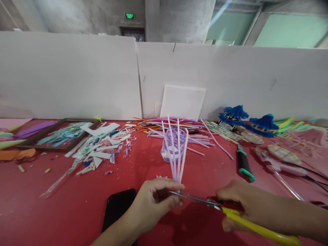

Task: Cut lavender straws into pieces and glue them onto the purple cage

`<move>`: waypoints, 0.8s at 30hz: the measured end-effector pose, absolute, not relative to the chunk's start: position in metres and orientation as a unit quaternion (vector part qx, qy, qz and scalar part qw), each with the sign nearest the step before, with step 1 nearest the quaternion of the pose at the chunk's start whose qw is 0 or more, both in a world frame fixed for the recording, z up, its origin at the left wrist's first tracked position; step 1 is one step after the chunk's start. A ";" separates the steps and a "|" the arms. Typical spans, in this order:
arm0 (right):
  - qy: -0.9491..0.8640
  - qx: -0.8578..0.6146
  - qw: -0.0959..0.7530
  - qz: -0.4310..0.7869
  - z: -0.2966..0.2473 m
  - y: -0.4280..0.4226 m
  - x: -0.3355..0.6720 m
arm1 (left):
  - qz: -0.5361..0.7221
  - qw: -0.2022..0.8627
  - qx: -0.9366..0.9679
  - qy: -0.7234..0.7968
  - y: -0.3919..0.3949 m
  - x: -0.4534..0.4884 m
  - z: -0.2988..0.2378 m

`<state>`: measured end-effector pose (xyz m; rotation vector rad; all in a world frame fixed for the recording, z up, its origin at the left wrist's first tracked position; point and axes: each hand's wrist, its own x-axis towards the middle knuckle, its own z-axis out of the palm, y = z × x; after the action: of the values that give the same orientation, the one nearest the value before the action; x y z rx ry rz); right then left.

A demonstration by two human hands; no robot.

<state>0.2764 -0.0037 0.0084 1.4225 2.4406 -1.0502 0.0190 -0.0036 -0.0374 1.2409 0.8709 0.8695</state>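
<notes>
My left hand [153,198] pinches a small bunch of lilac pipe cleaners [176,167], which stand upright and fan out above the fingers. Their lower ends are mostly hidden by the fingertips. In my right hand [238,201] is a pair of scissors [232,213] with yellow handles. The scissors' blades point left and reach the bunch just under my left forefinger; I cannot tell whether they touch it. Just behind the bunch, partly covered by it, a rounded openwork piece of purple pipe cleaner [166,155] sits on the table.
A black phone [112,208] lies beside my left wrist. Paper scraps [102,147] and a brown frame [51,148] are to the left. Loose pipe cleaners [153,123] line the back. On the right lie a utility knife [244,164], a pink glue gun [284,167] and blue roof-shaped pieces [263,124].
</notes>
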 end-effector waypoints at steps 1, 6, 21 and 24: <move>0.807 0.471 0.068 -0.349 0.010 -0.004 0.275 | 0.381 0.642 0.545 0.382 -0.004 0.019 -0.037; 0.798 0.483 0.076 -0.352 0.012 -0.004 0.272 | 0.385 0.631 0.557 0.378 -0.006 0.019 -0.038; 0.797 0.497 0.068 -0.336 -0.001 -0.013 0.282 | 0.373 0.670 0.538 0.351 -0.012 0.023 -0.037; 0.808 0.493 0.064 -0.317 -0.009 -0.010 0.285 | 0.371 0.670 0.538 0.352 -0.012 0.023 -0.036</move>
<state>0.2853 -0.0102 -0.0092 1.4875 2.4395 -0.9564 0.0227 -0.0121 -0.0364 1.2126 0.7924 0.8365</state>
